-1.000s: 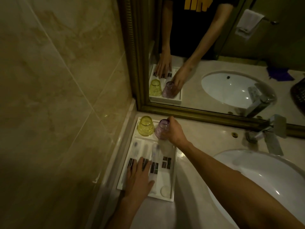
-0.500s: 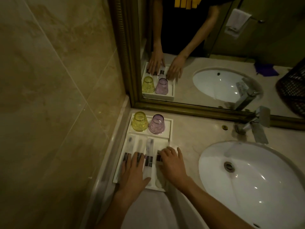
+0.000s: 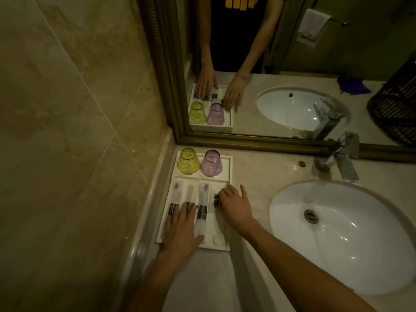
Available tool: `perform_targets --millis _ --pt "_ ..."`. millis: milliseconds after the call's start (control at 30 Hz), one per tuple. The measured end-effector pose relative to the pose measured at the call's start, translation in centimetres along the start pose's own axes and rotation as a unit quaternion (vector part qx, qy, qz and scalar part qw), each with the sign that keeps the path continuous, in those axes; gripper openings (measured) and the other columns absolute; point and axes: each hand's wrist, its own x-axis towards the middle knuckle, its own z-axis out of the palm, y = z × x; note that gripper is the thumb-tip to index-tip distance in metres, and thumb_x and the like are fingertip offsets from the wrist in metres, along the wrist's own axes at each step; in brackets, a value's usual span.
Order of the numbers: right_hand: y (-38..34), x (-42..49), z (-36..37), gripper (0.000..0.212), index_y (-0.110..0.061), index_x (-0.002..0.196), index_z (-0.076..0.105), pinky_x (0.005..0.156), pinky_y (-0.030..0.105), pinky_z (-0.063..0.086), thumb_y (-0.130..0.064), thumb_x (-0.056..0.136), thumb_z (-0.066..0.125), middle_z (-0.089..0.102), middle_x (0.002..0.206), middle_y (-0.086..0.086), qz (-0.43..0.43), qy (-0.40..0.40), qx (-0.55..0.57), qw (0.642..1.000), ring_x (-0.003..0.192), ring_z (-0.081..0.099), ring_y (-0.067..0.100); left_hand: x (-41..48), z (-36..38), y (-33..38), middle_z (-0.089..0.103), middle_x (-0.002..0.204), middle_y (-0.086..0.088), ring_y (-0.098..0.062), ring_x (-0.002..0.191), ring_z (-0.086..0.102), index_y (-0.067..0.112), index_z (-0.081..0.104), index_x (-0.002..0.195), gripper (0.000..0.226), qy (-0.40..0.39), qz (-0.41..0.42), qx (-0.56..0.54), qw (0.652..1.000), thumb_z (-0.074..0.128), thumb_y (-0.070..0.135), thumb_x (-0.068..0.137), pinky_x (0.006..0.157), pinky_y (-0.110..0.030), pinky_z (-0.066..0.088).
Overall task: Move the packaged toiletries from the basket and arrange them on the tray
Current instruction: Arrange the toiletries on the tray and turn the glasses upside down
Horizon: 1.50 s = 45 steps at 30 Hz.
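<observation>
Pressing both palms down on a white tray (image 3: pixel 227 248) at the corner of the desk (image 3: pixel 258 170), a person squares up rows of packaged toiletries (image 3: pixel 203 206). A second ago the right hand (image 3: pixel 234 207) was up at the purple cup (image 3: pixel 211 163) beyond its fingertips; it has since dropped back to the tray's right edge, fingers spread flat over a dark-banded packet — a sign, by the look of it, that the cups are set and only final straightening remains. The left hand (image 3: pixel 180 228) lies open and flat, gripping nothing, across the two packets on its own side. Each long sachet runs lengthwise away from the hands toward the mirror (image 3: pixel 292 64), side by side and parallel, dark labels near the fingertips. A yellow cup (image 3: pixel 188 161) stands beside the purple one. The basket (image 3: pixel 396 104) shows only as a reflection — well apart from either hand.
</observation>
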Motion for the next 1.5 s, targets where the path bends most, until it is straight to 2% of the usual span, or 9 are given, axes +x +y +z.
perform_targets --millis 400,633,833,933,1100,1233,1333,1400,1500 --pt "0.2 1.3 -0.7 0.037 -0.016 0.128 0.057 0.12 0.059 0.009 -0.033 0.095 0.056 0.054 0.14 0.006 -0.009 0.001 -0.014 1.0 0.147 0.03 0.026 -0.3 -0.4 0.2 -0.001 0.171 -0.007 -0.033 0.156 -0.003 0.027 0.0 0.161 0.099 0.001 0.0 0.003 1.0 0.057 0.061 0.088 0.125 -0.052 0.008" --pt "-1.8 -0.5 -0.3 0.056 -0.026 0.133 0.058 0.114 0.068 0.023 -0.049 0.083 0.066 0.056 0.144 0.005 -0.145 0.03 -0.012 0.989 0.142 0.042 0.029 0.0 -0.1 -0.9 0.007 0.17 -0.01 -0.033 0.156 0.002 0.023 0.003 0.161 0.106 0.014 0.003 0.019 1.0 0.011 0.078 0.071 0.125 -0.048 0.009" --pt "-1.0 -1.1 0.0 0.062 -0.026 0.142 0.049 0.117 0.063 0.016 -0.056 0.088 0.057 0.047 0.152 0.0 -0.075 0.033 0.036 0.996 0.148 0.032 0.025 0.5 0.1 -0.8 0.038 0.16 -0.015 -0.042 0.149 0.03 0.014 0.037 0.154 0.094 0.035 0.022 0.029 0.999 0.029 0.072 0.081 0.119 -0.056 0.029" --pt "0.0 -1.5 -0.2 0.056 -0.027 0.14 0.051 0.118 0.062 0.015 -0.054 0.091 0.055 0.045 0.153 -0.003 -0.029 0.032 0.068 0.997 0.15 0.027 0.022 0.3 0.5 -0.8 0.034 0.163 -0.012 -0.04 0.151 0.025 0.016 0.031 0.157 0.091 0.038 0.02 0.04 0.998 0.033 0.07 0.084 0.12 -0.057 0.026" --pt "1.5 -2.9 -0.4 0.062 -0.028 0.139 0.05 0.119 0.063 0.015 -0.056 0.085 0.063 0.041 0.155 -0.002 -0.01 0.014 0.071 0.997 0.151 0.024 0.024 -0.1 0.7 -0.2 0.001 0.171 -0.006 -0.033 0.156 -0.005 0.023 0.0 0.161 0.094 0.009 0.021 0.055 0.998 0.047 0.066 0.091 0.124 -0.054 0.003" --pt "0.8 -4.2 -0.1 0.075 -0.026 0.151 0.038 0.118 0.065 0.013 -0.064 0.088 0.051 0.033 0.161 -0.003 -0.059 -0.018 0.041 0.997 0.153 0.017 0.024 -0.3 0.6 -0.2 0.02 0.168 -0.01 -0.035 0.155 0.014 0.021 0.018 0.16 0.09 0.035 0.039 0.044 0.998 0.053 0.062 0.089 0.123 -0.056 0.017" --pt "-0.1 -3.4 0.2 0.064 -0.022 0.156 0.034 0.116 0.066 0.019 -0.053 0.1 0.032 0.035 0.161 -0.002 -0.114 -0.004 0.022 0.993 0.153 0.021 0.024 -1.2 0.3 -0.1 0.031 0.164 -0.008 -0.027 0.151 0.03 0.016 0.029 0.157 0.074 0.072 0.105 0.05 0.991 0.04 0.053 0.094 0.124 -0.044 0.015" --pt "0.1 -2.4 -0.1 0.058 -0.02 0.158 0.029 0.116 0.066 0.019 -0.035 0.102 0.028 0.03 0.163 -0.002 -0.158 -0.017 0.011 0.987 0.153 0.019 0.025 -2.7 0.6 0.7 0.019 0.167 -0.002 -0.017 0.153 0.023 0.018 0.018 0.16 0.069 0.078 0.125 0.014 0.989 0.036 0.046 0.1 0.125 -0.028 0.003" --pt "0.7 -1.3 -1.2 0.07 -0.018 0.159 0.024 0.122 0.058 0.01 -0.021 0.09 0.013 0.023 0.166 0.001 -0.257 -0.036 -0.006 0.966 0.153 0.019 0.02 -5.5 1.5 1.5 0.001 0.167 0.006 -0.013 0.155 0.013 0.023 0.005 0.16 0.068 0.053 0.101 -0.025 0.993 0.027 0.048 0.101 0.124 -0.026 0.005"
